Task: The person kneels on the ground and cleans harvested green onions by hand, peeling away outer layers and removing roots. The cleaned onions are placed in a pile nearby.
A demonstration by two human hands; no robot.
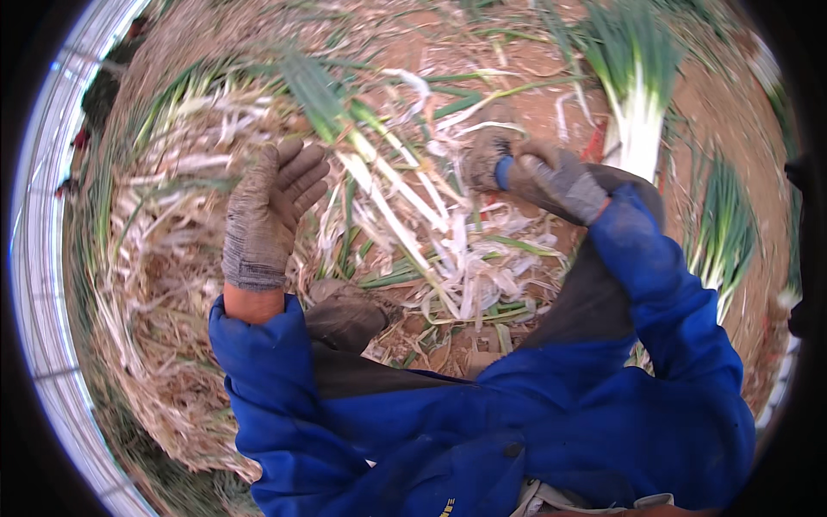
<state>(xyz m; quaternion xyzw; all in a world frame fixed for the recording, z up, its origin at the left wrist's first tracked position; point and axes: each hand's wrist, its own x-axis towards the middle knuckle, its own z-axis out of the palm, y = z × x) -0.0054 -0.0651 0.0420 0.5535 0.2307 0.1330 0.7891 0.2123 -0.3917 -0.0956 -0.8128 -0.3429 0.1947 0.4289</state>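
My left hand [274, 210], in a dirty grey knitted glove, is raised with the palm showing and the fingers extended, holding nothing. Just right of it, several long green onions [368, 171] lie slantwise, green leaves pointing away from me and white stems towards me. My right hand [568, 181], gloved as well, is at my bent right leg, beside the shoe [488, 158]. Its fingers look curled; whether anything is inside them is hidden. Pale stripped onion skins [491, 271] cover the ground between my legs.
A heap of dry onion peelings [168, 258] spreads along my left. Beyond my right hand stands a thick bunch of green onions [636, 97]; another bunch [723, 220] lies farther right. Bare brown soil [701, 110] shows between them. A pale sheeted wall [48, 226] curves along the left.
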